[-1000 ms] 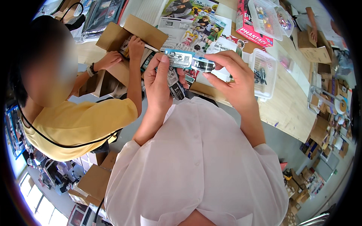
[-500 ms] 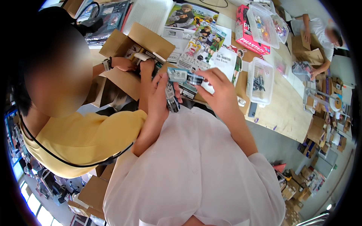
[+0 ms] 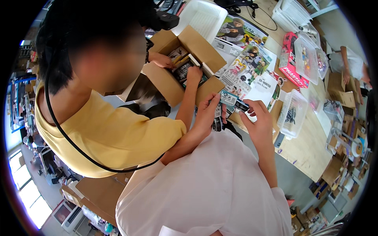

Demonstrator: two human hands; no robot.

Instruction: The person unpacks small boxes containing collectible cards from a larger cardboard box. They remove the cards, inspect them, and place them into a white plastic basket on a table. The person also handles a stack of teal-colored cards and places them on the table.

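My left hand (image 3: 207,113) is closed around several small flat black-and-white printed packs (image 3: 218,120), held upright over the table's front edge. A teal-and-black pack (image 3: 229,98) lies crosswise at their top. My right hand (image 3: 260,120) pinches the black right end of that pack between thumb and fingers. Just beyond both hands are printed posters and sheets (image 3: 247,69) with cartoon figures, and an open cardboard box (image 3: 212,54) containing more flat items.
Close on my left, a co-worker in yellow (image 3: 102,137) has both hands inside the box. White baskets (image 3: 199,19), a translucent bin (image 3: 291,114) and a red box (image 3: 292,67) sit on the table (image 3: 309,153). Another person (image 3: 350,63) is at the far right; cardboard boxes (image 3: 102,198) lie behind.
The view has swung left, shifting the table rightward and bringing the yellow-clad co-worker larger into view. My hands appear further right, still holding the packs. The co-worker's hands are deeper in the box.
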